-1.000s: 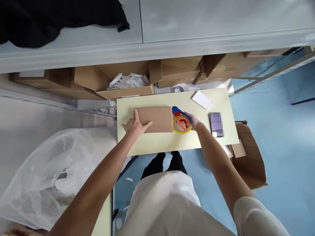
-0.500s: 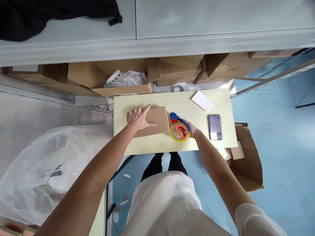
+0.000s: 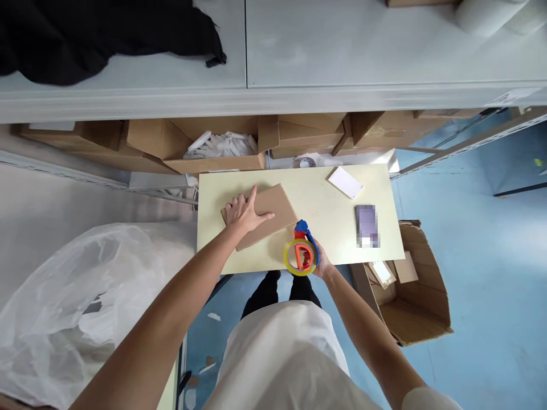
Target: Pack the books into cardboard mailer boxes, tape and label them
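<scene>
A closed brown cardboard box (image 3: 273, 206) lies at a slant on the left half of the pale yellow table (image 3: 329, 219). My left hand (image 3: 244, 213) rests on its top with thumb and fingers spread. Just off the box's right front corner, my right hand (image 3: 321, 261) grips a tape dispenser (image 3: 304, 251) with a blue and red head, an orange-red hub and a yellow-edged roll of tape. The dispenser hangs over the table's front edge. My right fingers are partly hidden behind it.
A white card-like item (image 3: 346, 183) and a phone-like item (image 3: 366, 226) lie on the table's right side. An open carton (image 3: 423, 296) stands on the floor at right. A clear plastic bag (image 3: 106, 273) bulges at left. Boxes (image 3: 213, 164) line the shelf behind.
The box has turned, its right end swinging away from me, with my left hand still on it. My right hand has moved the tape dispenser toward me and slightly left.
</scene>
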Motion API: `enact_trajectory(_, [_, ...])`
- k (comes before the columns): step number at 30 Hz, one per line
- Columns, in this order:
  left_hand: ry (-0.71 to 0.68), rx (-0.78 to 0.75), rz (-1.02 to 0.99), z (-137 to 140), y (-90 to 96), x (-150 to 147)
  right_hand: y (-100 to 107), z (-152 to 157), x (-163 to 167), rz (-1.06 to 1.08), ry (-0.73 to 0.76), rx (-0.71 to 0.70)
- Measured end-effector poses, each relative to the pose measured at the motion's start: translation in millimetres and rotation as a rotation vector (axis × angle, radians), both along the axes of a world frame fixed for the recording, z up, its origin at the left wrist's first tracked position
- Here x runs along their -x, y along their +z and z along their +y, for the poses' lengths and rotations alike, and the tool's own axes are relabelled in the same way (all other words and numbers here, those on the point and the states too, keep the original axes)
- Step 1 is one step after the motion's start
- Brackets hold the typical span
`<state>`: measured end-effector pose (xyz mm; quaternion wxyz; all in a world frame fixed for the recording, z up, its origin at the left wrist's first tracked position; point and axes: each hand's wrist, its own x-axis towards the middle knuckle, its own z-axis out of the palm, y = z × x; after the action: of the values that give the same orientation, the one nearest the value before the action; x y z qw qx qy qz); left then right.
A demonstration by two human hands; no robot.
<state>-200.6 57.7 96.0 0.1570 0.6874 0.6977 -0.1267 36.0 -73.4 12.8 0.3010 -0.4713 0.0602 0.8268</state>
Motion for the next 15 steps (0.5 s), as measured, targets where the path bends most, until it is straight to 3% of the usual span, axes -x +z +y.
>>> enact_trajectory(4, [0.13, -0.022, -0.114, -5.7, -7.7, -4.2, 15.2, 90.9, -8.0, -0.04, -0.064, -0.158])
enact_trajectory(8, [-0.024, -0.092, -0.164, 9.0, -8.2, -1.3, 30.6, 173.4, -21.4, -0.086, 0.075, -0.188])
enact_trajectory(11, [-0.184, -0.134, -0.145, 24.9, -8.6, -2.0, 30.2, 193.9, -24.9, -0.135, 0.165, -0.151])
enact_trajectory(15, [-0.153, -0.122, -0.167, 32.5, -14.1, -6.6, 18.8, 184.2, -21.1, -0.048, 0.134, -0.129])
